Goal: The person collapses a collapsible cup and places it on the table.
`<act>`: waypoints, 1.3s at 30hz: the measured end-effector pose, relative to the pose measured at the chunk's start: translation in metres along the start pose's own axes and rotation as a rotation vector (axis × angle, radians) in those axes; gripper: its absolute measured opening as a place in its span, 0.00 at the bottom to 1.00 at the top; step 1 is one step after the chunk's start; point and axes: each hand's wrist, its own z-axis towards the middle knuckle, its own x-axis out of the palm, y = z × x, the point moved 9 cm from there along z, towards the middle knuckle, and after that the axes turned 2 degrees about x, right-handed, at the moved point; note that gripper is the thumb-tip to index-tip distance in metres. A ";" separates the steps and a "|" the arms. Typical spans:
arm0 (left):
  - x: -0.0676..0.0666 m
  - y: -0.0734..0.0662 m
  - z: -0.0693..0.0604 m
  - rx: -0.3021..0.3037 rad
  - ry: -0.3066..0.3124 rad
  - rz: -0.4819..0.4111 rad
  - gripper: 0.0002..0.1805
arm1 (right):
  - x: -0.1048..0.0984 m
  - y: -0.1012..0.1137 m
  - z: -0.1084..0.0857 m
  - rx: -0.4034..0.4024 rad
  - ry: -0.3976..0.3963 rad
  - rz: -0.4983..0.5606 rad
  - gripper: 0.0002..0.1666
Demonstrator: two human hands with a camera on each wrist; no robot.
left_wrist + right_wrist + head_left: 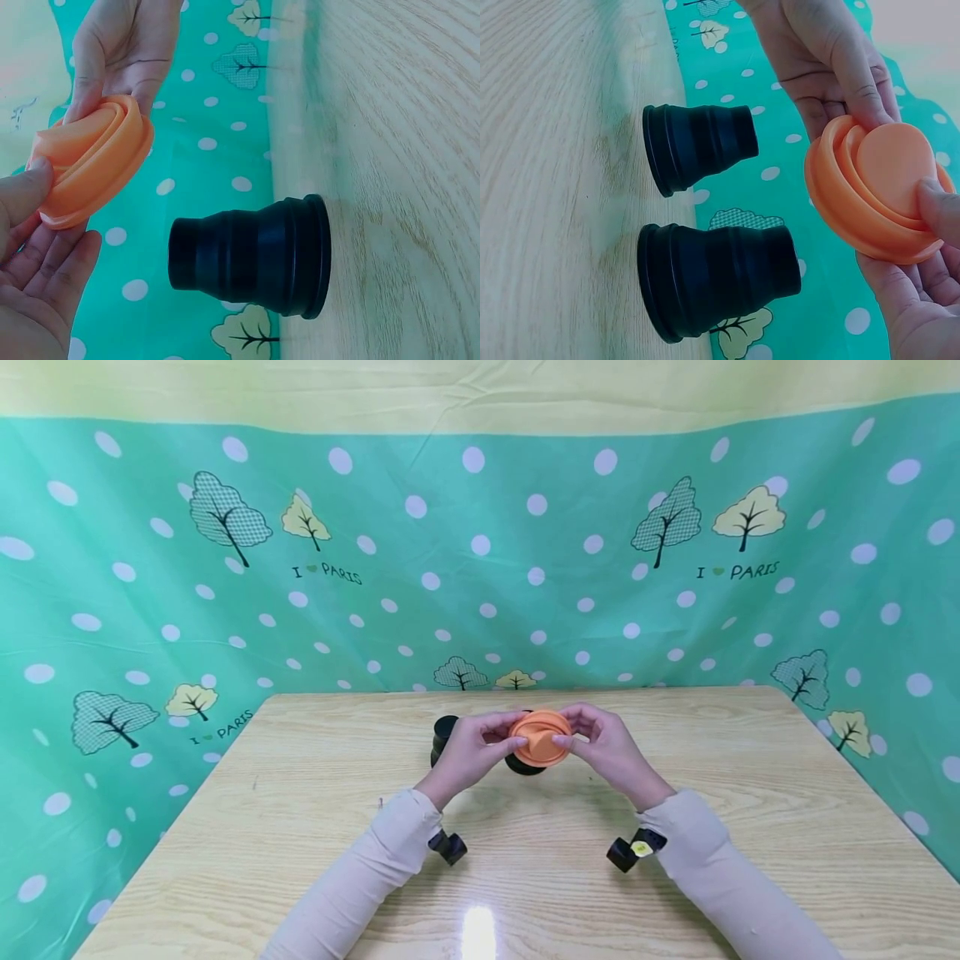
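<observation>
An orange round piece (540,739) with ringed folds is held between both hands, above the table; its middle sits tilted and uneven within the rings. My left hand (468,752) pinches its left side, thumb on the near face. My right hand (611,747) pinches the right side the same way. In the left wrist view the orange piece (97,161) is seen edge-on, with my left hand (45,262) at the lower left. The right wrist view shows its rounded centre (896,169) under the thumb of my right hand (930,292).
Two black stepped cups stand wide end down on the wooden table (300,827): one (444,731) beside my left hand, the other (525,767) partly behind the orange piece. The right wrist view shows both, one (697,146) above the other (720,281). A green dotted cloth (450,568) hangs behind.
</observation>
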 end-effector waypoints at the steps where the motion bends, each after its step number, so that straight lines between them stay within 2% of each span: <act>1: 0.000 0.000 0.000 0.004 0.000 0.010 0.19 | 0.000 0.000 0.000 -0.004 0.000 -0.003 0.17; 8: 0.000 -0.003 -0.001 0.033 -0.002 0.067 0.18 | 0.000 0.002 -0.001 -0.021 -0.001 -0.014 0.16; 26: 0.001 -0.002 -0.002 0.040 -0.013 0.084 0.14 | 0.002 0.002 -0.001 -0.021 -0.004 -0.053 0.15; 35: 0.004 0.005 -0.002 0.003 0.054 0.006 0.19 | 0.000 0.000 0.000 -0.010 -0.010 -0.065 0.16; 39: 0.004 0.010 -0.002 -0.052 0.060 -0.037 0.19 | -0.002 -0.002 0.000 0.012 -0.010 -0.056 0.18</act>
